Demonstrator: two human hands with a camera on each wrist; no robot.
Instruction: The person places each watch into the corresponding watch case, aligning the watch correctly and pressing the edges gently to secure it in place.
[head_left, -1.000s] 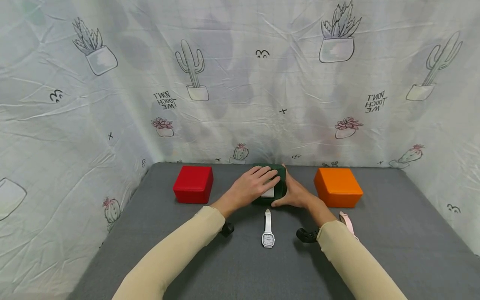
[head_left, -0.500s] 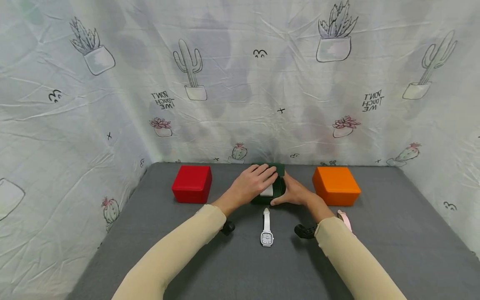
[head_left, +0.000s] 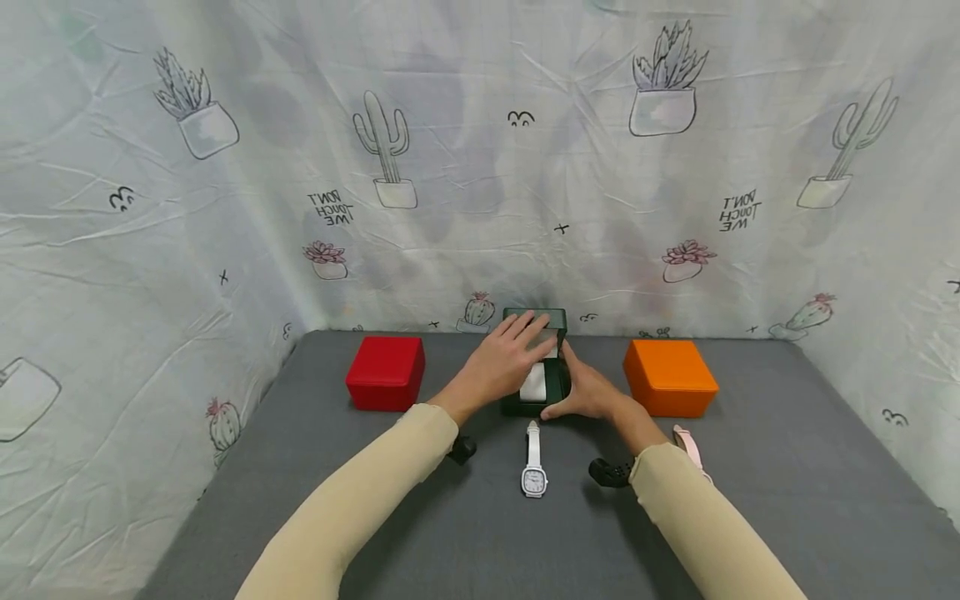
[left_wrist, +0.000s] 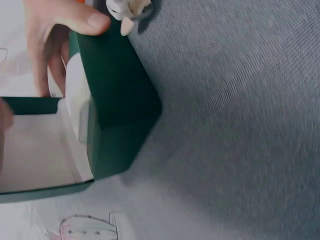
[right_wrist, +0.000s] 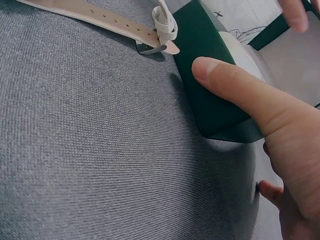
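Observation:
A dark green watch box (head_left: 557,385) stands at the back middle, its lid (head_left: 555,317) raised and tilted back. Inside sits a white cushion (head_left: 533,383). My right hand (head_left: 588,390) grips the box's right side, thumb on the front wall, as the right wrist view confirms. Over the lid, my left hand (head_left: 501,360) has its fingers spread and nearly straight; whether they all touch it I cannot tell. The lid's pale lining (left_wrist: 37,150) shows in the left wrist view. A white wristwatch (head_left: 534,480) lies just in front of the box, its strap pointing at it.
A red box (head_left: 386,372) stands to the left and an orange box (head_left: 670,377) to the right, both with lids down. Beside my right forearm lies a pink watch strap (head_left: 687,444), partly hidden. A printed curtain (head_left: 450,167) hangs behind the grey table (head_left: 480,542).
The green box's lid has swung up and back, baring the cushion and lining. My left fingers have straightened and spread with it. My right hand keeps its grip on the box.

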